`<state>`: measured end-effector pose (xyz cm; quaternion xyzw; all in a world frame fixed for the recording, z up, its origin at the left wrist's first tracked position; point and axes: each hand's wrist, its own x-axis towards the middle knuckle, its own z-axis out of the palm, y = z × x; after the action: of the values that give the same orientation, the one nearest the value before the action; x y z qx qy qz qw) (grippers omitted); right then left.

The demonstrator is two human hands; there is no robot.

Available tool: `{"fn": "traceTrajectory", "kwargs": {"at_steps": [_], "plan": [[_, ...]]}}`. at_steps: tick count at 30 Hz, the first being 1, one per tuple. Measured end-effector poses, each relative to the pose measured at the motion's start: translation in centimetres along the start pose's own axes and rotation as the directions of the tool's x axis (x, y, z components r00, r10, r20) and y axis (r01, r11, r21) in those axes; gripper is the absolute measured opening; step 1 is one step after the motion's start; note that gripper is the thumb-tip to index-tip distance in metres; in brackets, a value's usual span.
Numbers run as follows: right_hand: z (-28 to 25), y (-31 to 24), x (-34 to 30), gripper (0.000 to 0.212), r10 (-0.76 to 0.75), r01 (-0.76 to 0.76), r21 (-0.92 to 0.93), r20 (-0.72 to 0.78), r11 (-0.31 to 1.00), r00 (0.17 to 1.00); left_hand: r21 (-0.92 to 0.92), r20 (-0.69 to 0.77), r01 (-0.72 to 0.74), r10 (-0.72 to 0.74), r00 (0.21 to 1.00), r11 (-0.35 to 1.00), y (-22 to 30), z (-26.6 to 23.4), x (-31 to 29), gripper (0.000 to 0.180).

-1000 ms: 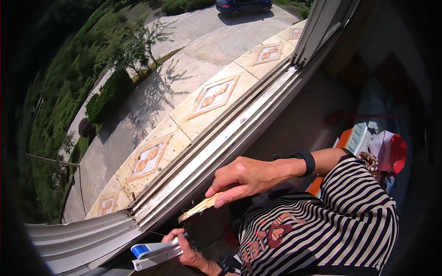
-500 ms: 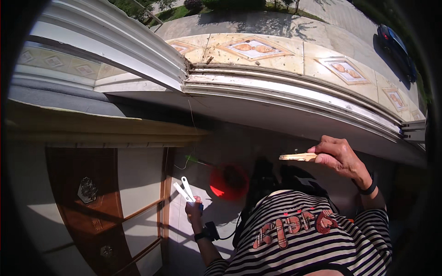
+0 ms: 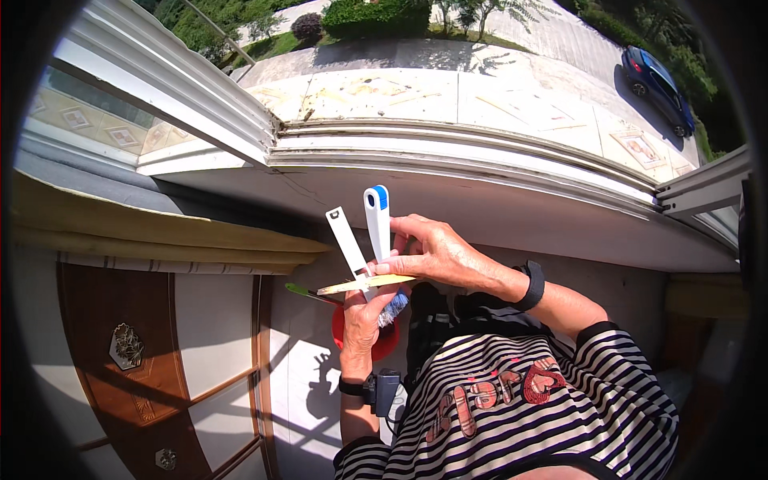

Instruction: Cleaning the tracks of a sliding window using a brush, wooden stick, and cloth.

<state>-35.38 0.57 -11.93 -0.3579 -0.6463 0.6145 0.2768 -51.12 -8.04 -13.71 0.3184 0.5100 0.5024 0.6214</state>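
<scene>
My left hand (image 3: 362,322) is closed round a flat white handle (image 3: 346,240) with a slot at its top; its head is hidden. A thin yellowish wooden stick (image 3: 344,286) lies crosswise over the handle, at my left fingertips. Beside it stands a white brush (image 3: 378,224) with a blue-capped handle, its blue and white bristles pointing down past my left hand. My right hand (image 3: 436,252) is closed, thumb and fingers at the brush's handle. The stick's right end passes just below my right thumb; I cannot tell which hand bears it.
A red bucket (image 3: 384,346) is on the floor below my hands, with a green-ended handle (image 3: 302,291) beside it. Ahead runs a dirty white window track (image 3: 464,144) with a tiled ledge beyond. A yellow curtain (image 3: 160,232) and brown-and-white door panels (image 3: 144,336) are at left.
My right hand has moved left with the wooden stick, and my left hand has risen with the white tools. Both hands now meet in front of me, above the bucket.
</scene>
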Motion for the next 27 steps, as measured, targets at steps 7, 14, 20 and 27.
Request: {"fn": "traceTrajectory", "kwargs": {"at_steps": [7, 14, 20, 27], "plan": [[-1.5, -1.0, -2.1, 0.032, -0.159, 0.172, 0.055, -0.184, 0.984, 0.97, 0.326, -0.015, -0.142, 0.155, 0.988, 0.935, 1.4, 2.8, 0.4, 0.037], [-2.9, -2.0, -4.7, 0.015, -0.392, 0.37, -0.144, -0.473, 0.918, 0.789, -0.113, 0.181, -0.229, 0.247, 0.952, 0.967, 3.9, 7.5, 0.8, 0.062], [-7.1, -3.6, -8.4, 0.02, -0.382, 0.381, -0.1, -0.459, 0.919, 0.802, -0.302, 0.323, -0.188, 0.285, 0.902, 0.935, 3.6, 11.2, 2.1, 0.038], [-19.6, -6.2, -18.8, 0.015, -0.572, -0.169, -0.656, -0.735, 0.735, 0.364, -0.156, 0.144, -0.65, 0.668, 0.73, 0.744, 6.5, 7.0, 3.6, 0.021]]}}
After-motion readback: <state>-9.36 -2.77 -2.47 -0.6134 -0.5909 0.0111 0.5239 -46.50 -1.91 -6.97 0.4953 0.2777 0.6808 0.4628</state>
